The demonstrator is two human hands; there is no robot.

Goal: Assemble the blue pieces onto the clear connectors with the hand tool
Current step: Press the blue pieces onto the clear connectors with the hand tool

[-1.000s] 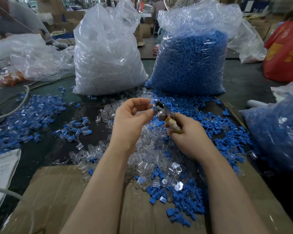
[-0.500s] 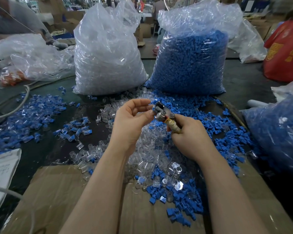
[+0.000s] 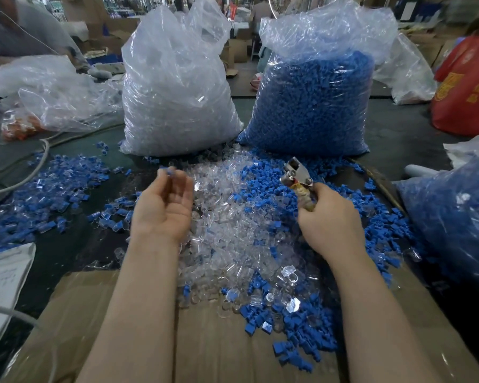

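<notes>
- blue pieces point(image 3: 340, 217), loose, spread over the dark table point(image 3: 398, 134) in the head view, thickest on the right side and near the front edge.
- clear connectors point(image 3: 233, 230), loose heap in the middle, between the two forearms.
- left hand point(image 3: 163, 208): palm up, fingers blurred and loosely spread; a small blue-and-clear part point(image 3: 170, 170) sits at the fingertips; cannot tell whether it is pinched or free.
- right hand point(image 3: 329, 219): fingers curled round the wrapped handle of the hand tool point(image 3: 296, 174), metal head pointing up and away, above the blue pieces.
- assembled parts point(image 3: 39, 194), scattered pile at left.
- bag of clear parts point(image 3: 174, 87) and bag of blue parts point(image 3: 313, 100), upright at the back, side by side.
- cardboard sheet point(image 3: 94, 313) under the forearms.
</notes>
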